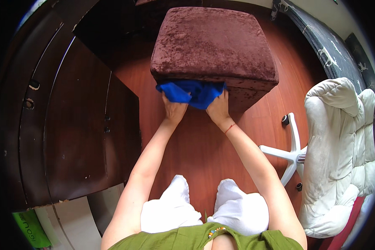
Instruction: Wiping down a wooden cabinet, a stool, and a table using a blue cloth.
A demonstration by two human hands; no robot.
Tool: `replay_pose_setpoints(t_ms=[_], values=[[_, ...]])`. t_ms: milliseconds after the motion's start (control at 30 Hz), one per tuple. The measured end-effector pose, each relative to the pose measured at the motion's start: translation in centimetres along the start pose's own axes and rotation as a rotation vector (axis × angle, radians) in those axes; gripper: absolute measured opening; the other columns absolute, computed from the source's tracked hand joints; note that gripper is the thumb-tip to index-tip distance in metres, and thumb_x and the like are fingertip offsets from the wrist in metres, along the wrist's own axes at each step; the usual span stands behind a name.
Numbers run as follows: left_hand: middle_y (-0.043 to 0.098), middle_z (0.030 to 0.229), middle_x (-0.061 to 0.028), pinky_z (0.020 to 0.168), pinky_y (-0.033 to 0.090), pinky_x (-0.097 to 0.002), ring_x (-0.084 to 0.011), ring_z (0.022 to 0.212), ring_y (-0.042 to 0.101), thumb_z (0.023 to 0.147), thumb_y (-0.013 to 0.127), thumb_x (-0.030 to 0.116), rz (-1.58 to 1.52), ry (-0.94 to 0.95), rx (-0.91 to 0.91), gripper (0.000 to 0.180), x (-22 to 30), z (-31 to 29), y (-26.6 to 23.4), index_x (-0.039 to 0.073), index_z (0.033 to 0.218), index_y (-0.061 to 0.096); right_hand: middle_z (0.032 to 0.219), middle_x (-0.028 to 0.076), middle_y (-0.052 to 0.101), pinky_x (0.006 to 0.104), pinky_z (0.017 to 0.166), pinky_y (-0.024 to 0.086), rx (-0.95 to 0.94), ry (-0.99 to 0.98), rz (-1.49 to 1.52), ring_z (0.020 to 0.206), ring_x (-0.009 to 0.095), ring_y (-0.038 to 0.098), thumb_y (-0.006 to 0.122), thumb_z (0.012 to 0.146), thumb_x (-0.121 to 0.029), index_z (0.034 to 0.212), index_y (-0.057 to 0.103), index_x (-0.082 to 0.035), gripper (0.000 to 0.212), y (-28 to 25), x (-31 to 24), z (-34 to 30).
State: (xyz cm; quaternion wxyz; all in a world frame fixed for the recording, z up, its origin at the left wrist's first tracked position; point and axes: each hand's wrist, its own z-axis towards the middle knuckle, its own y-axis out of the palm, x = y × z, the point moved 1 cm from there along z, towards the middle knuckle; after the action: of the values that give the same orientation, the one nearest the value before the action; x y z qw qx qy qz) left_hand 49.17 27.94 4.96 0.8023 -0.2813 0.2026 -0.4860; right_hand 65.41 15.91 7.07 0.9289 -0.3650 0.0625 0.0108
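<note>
A blue cloth (204,93) is bunched against the near side of a brown velvet ottoman (214,43), just under its top edge. My left hand (175,109) grips the cloth's left part, with the fingers partly hidden by its folds. At the cloth's right end, my right hand (219,107) is closed on it, a thin red string round the wrist. Both arms reach forward. Part of the ottoman's near side is hidden behind the cloth and my hands.
Dark wooden cabinets (77,121) line the left. On the right stands a padded white swivel chair (333,154) with a white wheeled base (293,156). Behind it is a grey patterned bed-like panel (325,46). Reddish wood floor (191,146) lies between. A green bag (31,229) is at lower left.
</note>
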Motion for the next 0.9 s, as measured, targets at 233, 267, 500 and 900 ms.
replay_pose_setpoints(t_ms=[233,267,500,900], values=[[0.060,0.121,-0.0134,0.108,0.029,-0.0711,-0.0401,0.118,0.056,0.070,0.075,0.003,-0.108,-0.052,0.175,0.041,1.7,0.2,0.8,0.014,0.110,0.073,0.117,0.020,0.060,0.0520,0.086,0.050,0.116,0.196,0.381,0.107,0.044,0.056,0.077,0.070,-0.005,0.124,0.067,-0.014,0.056,1.1,0.9,-1.2],[0.060,0.121,-0.0134,0.108,0.029,-0.0711,-0.0401,0.118,0.056,0.070,0.075,0.003,-0.115,-0.055,0.175,0.041,2.0,0.4,1.0,0.014,0.110,0.073,0.117,0.020,0.060,0.0520,0.086,0.050,0.112,0.197,0.375,0.107,0.044,0.056,0.077,0.070,-0.005,0.124,0.067,-0.014,0.056,1.1,1.4,-1.5],[0.065,0.109,-0.0207,0.112,0.037,-0.0606,-0.0418,0.112,0.061,0.080,0.072,0.011,-0.132,-0.137,-0.016,0.026,-0.1,-3.8,4.0,0.005,0.105,0.071,0.110,0.019,0.064,0.0500,0.080,0.053,-0.112,-0.140,-0.004,0.099,0.039,0.062,0.074,0.075,-0.013,0.109,0.075,-0.016,0.034,3.5,0.2,-3.9],[0.056,0.131,-0.0279,0.113,0.041,-0.0594,-0.0517,0.129,0.052,0.089,0.063,0.011,-0.243,-0.269,-0.413,0.033,4.6,-10.6,3.4,0.000,0.121,0.064,0.104,0.012,0.061,0.0386,0.073,0.059,-0.369,0.017,0.147,0.094,0.031,0.062,0.069,0.077,0.001,0.105,0.077,-0.006,0.030,2.4,-0.3,-9.2]])
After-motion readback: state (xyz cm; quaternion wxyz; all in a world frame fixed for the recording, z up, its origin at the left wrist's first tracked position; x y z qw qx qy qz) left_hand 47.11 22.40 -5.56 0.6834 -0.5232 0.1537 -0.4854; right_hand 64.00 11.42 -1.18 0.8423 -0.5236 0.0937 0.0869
